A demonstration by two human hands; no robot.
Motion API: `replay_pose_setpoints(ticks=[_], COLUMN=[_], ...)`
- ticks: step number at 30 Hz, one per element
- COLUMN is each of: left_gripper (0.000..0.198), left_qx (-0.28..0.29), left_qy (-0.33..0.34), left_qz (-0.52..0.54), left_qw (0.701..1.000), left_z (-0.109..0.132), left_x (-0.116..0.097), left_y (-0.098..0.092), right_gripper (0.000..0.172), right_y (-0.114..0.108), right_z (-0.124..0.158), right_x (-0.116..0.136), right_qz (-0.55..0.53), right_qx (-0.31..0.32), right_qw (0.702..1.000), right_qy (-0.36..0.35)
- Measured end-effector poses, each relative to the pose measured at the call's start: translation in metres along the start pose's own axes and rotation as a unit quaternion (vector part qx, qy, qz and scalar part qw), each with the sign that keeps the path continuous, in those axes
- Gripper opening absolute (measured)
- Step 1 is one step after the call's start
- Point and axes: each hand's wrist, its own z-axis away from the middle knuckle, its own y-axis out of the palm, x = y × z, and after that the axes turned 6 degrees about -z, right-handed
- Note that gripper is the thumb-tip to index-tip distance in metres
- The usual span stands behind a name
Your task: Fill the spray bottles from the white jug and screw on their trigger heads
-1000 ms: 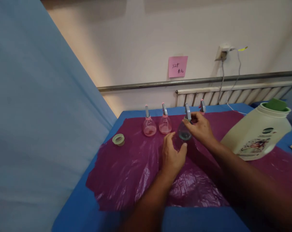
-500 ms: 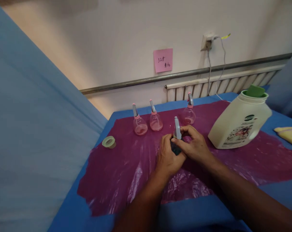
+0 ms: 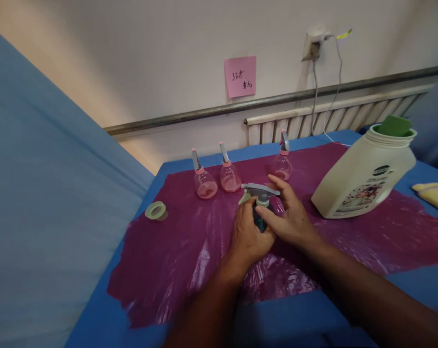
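Note:
A spray bottle with a dark green-blue body (image 3: 259,221) and a grey spray head (image 3: 261,190) stands between my hands, its nozzle pointing left. My left hand (image 3: 251,238) is wrapped round the body from the left. My right hand (image 3: 289,215) is at the neck from the right, thumb against the collar and index finger raised behind the head; its other fingers are partly hidden. Beyond are clear, pink-collared spray bottles holding some pinkish liquid: a left one (image 3: 206,186), a middle one (image 3: 230,179) and a right one (image 3: 282,164), partly behind my right fingers.
A large cream jug (image 3: 364,179) with a green scoop (image 3: 395,125) in its mouth stands at right. A pale round lid (image 3: 155,210) lies at left. Purple plastic sheeting (image 3: 175,261) covers the blue table (image 3: 95,295). A yellow cloth (image 3: 434,195) lies at far right; a blue curtain (image 3: 41,193) hangs left.
The spray head has turned, so its nozzle now points left instead of lying in line with my view. My right index finger has lifted away from it. The view has shifted slightly.

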Motion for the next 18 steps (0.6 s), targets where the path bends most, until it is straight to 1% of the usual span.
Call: replay_pose_setpoints(ticks=[3,5,7,9,12,15,18], left_gripper=[0.06,0.05,0.042,0.038,0.034,0.036,0.046], left_qx=[-0.006,0.002,0.014,0.024,0.035,0.027,0.007], left_qy=[0.004,0.009,0.011,0.004,-0.002,0.001,-0.023], left_qz=[0.013,0.017,0.025,0.032,0.022,0.022,0.044], left_qw=[1.0,1.0,1.0,0.999,0.999,0.999,0.999], left_z=[-0.0005,-0.0014,-0.0026,-0.0035,-0.0037,-0.0028,-0.002], left_x=[-0.0002,-0.0008,-0.002,-0.0037,-0.0054,-0.0053,-0.0047], left_y=[0.0005,0.0003,-0.0006,-0.0017,-0.0023,-0.0013,-0.0005], right_gripper=[0.076,0.078,0.081,0.083,0.083,0.079,0.078], right_y=[0.0014,0.0003,-0.0013,-0.0019,-0.0011,-0.0017,-0.0041], right_z=[0.0003,0.0018,0.0029,0.0025,-0.0004,-0.0016,0.0004], right_x=[-0.0017,-0.0034,-0.0047,-0.0055,-0.0058,-0.0054,-0.0044], right_qz=[0.008,-0.009,-0.031,-0.045,-0.032,-0.017,-0.023], right_qx=[-0.025,-0.011,0.021,0.039,0.014,-0.009,0.007], right_qw=[1.0,1.0,0.999,0.998,0.999,1.0,1.0], right_qy=[-0.002,0.006,0.016,0.017,0.007,0.001,0.014])
